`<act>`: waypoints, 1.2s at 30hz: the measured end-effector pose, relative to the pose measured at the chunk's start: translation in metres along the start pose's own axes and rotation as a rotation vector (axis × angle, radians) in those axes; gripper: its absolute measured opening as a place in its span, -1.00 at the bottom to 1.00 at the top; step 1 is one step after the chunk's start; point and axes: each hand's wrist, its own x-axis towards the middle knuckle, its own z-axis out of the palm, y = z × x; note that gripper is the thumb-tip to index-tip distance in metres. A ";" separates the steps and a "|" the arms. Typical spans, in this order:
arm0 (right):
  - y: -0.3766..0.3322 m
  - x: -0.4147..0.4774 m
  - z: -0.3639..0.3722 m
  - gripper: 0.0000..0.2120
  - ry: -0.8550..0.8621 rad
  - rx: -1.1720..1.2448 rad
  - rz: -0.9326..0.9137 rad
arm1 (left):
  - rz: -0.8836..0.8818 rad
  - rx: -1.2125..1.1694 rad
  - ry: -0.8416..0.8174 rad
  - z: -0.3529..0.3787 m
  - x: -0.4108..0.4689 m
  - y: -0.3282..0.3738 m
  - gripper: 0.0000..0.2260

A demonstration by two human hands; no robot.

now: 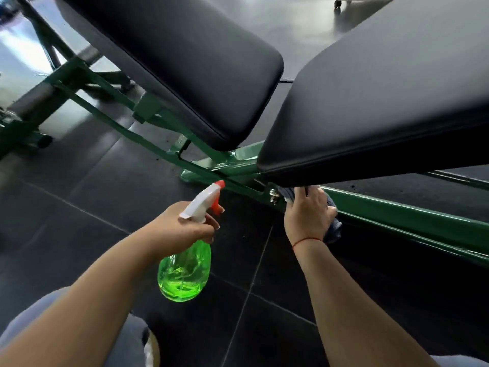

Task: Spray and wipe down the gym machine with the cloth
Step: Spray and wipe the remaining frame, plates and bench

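Note:
My left hand [182,229] grips the neck of a green spray bottle [185,271] with a white and red trigger head, nozzle pointing up right toward the bench frame. My right hand [308,215] holds a dark blue cloth [334,229] against the green frame rail [397,215], just under the edge of the black seat pad [383,107]. Most of the cloth is hidden behind the hand. A second black pad [190,67] tilts up to the left.
Dark tiled floor [105,197] lies under the bench. Green frame struts [105,115] and a small wheel [43,141] extend to the left. My knees in grey trousers [124,343] show at the bottom edge.

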 end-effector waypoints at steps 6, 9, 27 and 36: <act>-0.013 -0.008 0.026 -0.54 0.237 -0.032 -0.107 | 0.059 0.142 -0.127 -0.042 0.043 -0.042 -0.45; -0.018 -0.015 0.039 -0.42 0.230 -0.118 -0.045 | 0.124 0.250 -0.174 -0.053 0.066 -0.050 -0.31; -0.089 -0.027 0.029 -0.37 0.114 -0.100 0.352 | 0.401 0.415 -0.263 -0.065 0.160 -0.073 -0.39; -0.144 -0.028 0.011 -0.39 0.081 -0.063 0.267 | 0.294 0.282 -0.247 -0.059 0.180 -0.080 -0.60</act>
